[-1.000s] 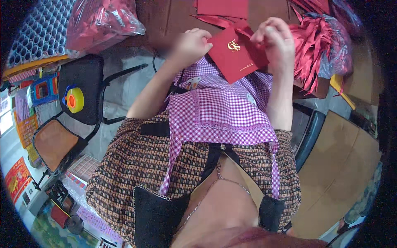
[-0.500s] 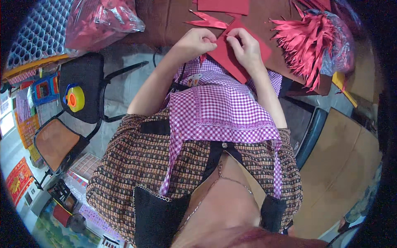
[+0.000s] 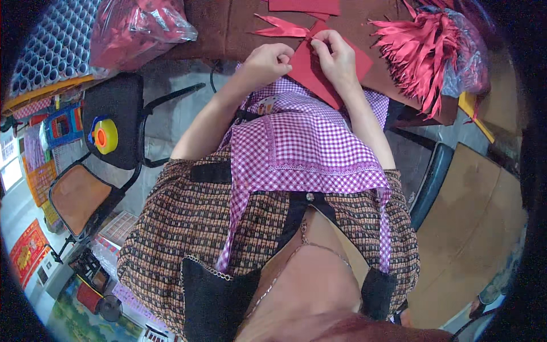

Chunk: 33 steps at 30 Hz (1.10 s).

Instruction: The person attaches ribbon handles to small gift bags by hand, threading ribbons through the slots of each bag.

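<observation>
A flat red card (image 3: 310, 67), perhaps folded paper or an envelope, lies slanted at the front edge of the brown-covered table. My right hand (image 3: 339, 61) is closed at its upper part, thumb and forefinger pinched together on it. To the left of the card, my left hand (image 3: 265, 67) has its fingers curled and the thumb against the fingertips. Whatever it may hold is hidden. A red ribbon (image 3: 280, 27) with pointed ends lies on the table just beyond my hands.
More red sheets (image 3: 305, 5) lie at the table's far side. On the right rests a large bunch of red ribbons (image 3: 419, 54) in clear plastic. A plastic bag of red pieces (image 3: 139, 34) sits at the left, beside a tray of tubes (image 3: 51, 43). A black chair (image 3: 114, 122) holds yellow tape (image 3: 106, 137).
My left hand has shifted slightly down and left, and the red ribbon end that hung below it no longer shows. My right hand stays at the card, its fingers slightly higher.
</observation>
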Each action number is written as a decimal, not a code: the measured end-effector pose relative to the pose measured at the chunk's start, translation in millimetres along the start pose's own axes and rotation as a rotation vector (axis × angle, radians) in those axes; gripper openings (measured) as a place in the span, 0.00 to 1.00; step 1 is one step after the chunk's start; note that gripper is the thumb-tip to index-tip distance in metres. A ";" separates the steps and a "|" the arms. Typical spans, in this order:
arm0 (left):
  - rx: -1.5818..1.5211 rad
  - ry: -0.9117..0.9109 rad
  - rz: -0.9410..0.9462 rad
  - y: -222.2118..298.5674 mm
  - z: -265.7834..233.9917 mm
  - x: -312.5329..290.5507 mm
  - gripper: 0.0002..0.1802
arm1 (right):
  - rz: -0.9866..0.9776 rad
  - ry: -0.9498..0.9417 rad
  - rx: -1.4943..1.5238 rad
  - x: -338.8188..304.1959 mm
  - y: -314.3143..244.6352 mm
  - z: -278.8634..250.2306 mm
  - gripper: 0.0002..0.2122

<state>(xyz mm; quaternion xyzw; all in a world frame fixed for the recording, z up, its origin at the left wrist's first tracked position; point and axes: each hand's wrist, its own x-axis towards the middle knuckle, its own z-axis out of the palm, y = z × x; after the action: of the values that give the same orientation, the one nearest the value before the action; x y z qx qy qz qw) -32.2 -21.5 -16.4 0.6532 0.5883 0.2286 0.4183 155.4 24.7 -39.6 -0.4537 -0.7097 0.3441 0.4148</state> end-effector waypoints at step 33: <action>-0.214 0.014 -0.001 20.1 -9.2 40.6 0.15 | -0.312 0.068 -0.376 -7.8 -9.9 -3.2 0.05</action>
<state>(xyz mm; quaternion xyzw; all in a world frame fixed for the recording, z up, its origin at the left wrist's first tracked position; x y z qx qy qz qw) -19.6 20.9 -2.8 0.6028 0.5639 0.2943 0.4817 156.6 14.3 -31.9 -0.4192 -0.8084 0.1223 0.3947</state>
